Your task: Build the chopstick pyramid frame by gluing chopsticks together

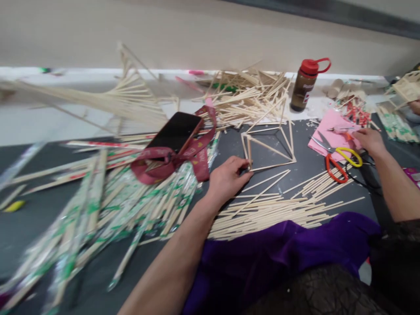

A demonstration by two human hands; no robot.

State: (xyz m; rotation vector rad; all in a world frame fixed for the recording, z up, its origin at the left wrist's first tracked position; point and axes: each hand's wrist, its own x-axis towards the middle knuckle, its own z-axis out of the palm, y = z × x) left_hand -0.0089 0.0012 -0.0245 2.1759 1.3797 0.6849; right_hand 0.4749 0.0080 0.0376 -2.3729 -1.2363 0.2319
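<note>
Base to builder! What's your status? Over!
Left hand pinching corner of pale wooden-stick frame. Right hand at pink paper, grip unclear. Red-and-yellow-handled metal scissors lie between hands.

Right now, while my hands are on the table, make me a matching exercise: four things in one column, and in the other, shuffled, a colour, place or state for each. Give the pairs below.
Column one
1. Bottle
2. Phone
3. Stick frame
4. Scissors

Column two
A. Red- and yellow-handled
B. Pinched at one corner by the left hand
C. Red-capped and standing
D. Dark-screened, lying by a maroon strap

Right pairs: 1-C, 2-D, 3-B, 4-A
</note>
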